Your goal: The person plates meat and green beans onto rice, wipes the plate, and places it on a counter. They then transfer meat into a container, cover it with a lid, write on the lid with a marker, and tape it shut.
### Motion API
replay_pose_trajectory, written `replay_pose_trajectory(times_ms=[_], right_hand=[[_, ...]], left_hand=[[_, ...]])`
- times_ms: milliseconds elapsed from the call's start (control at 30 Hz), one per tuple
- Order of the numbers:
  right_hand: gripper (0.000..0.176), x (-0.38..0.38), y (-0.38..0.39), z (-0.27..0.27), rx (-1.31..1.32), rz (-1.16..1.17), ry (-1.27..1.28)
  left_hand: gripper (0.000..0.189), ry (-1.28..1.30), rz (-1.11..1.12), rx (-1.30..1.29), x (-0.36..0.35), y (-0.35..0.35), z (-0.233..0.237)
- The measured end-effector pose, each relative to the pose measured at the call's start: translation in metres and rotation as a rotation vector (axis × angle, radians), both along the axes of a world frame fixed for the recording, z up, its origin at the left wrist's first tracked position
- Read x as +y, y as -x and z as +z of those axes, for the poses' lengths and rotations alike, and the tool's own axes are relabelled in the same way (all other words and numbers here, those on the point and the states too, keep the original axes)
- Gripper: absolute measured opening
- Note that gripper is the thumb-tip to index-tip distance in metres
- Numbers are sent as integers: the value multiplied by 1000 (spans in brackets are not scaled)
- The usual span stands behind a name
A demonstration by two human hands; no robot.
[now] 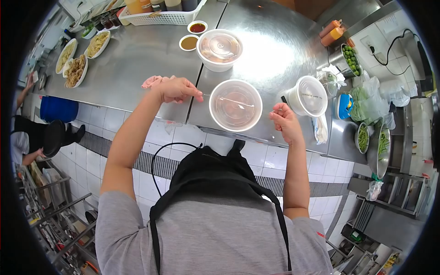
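A round white container with a clear lid (236, 120) stands near the counter's front edge, between my hands. My left hand (179, 90) is closed in a pinch at its left, holding one end of a thin clear strip (229, 100) that runs across the lid. At the container's right, my right hand (286, 123) is also closed, fingertips together; whether it grips the strip's other end cannot be made out. Behind is another lidded bowl (220, 48). A white tub with a clear lid (312, 97) stands just beyond my right hand. A pink cloth (155, 81) lies by my left wrist.
Sauce cups (189, 42) sit beside the rear bowl. A white basket (160, 18) holds several bottles. Food dishes (75, 71) are at left, squeeze bottles (332, 34) and green limes (350, 62) at right. Another person (27, 137) stands far left, near a blue bin (58, 109).
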State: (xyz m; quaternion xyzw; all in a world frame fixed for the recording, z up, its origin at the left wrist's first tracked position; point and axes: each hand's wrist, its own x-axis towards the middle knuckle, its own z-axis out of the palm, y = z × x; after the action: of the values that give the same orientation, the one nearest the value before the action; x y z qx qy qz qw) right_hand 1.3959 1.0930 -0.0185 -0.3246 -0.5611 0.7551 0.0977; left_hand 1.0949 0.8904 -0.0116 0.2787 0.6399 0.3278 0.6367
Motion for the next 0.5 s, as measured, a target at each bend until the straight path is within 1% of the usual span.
replay_pose_trajectory(times_ms=[33,67,133,167,267,367,433,500], right_hand=[[20,-1,1,-7,1,0,1],[19,-4,2,-14,23,-22,54],[18,-10,4,-26,68,-52,113],[18,-13,6,-30,69,-44,113],[17,-22,11,-42,190,-134,272],[15,-27,15,-51,241,-145,290],[14,-28,18,-53,239,-132,295],[14,-33,22,-50,236,-126,297]], left_hand=[[22,4,16,-21,-1,-1,-5],[22,4,18,-20,-1,-3,-10],[23,9,100,-195,0,-10,-18],[23,8,107,-193,0,-14,-20],[19,-21,218,-234,0,-22,-26],[17,-24,273,-248,1,-26,-36],[18,-24,271,-242,2,-29,-38],[21,20,237,-29,4,-37,-39]])
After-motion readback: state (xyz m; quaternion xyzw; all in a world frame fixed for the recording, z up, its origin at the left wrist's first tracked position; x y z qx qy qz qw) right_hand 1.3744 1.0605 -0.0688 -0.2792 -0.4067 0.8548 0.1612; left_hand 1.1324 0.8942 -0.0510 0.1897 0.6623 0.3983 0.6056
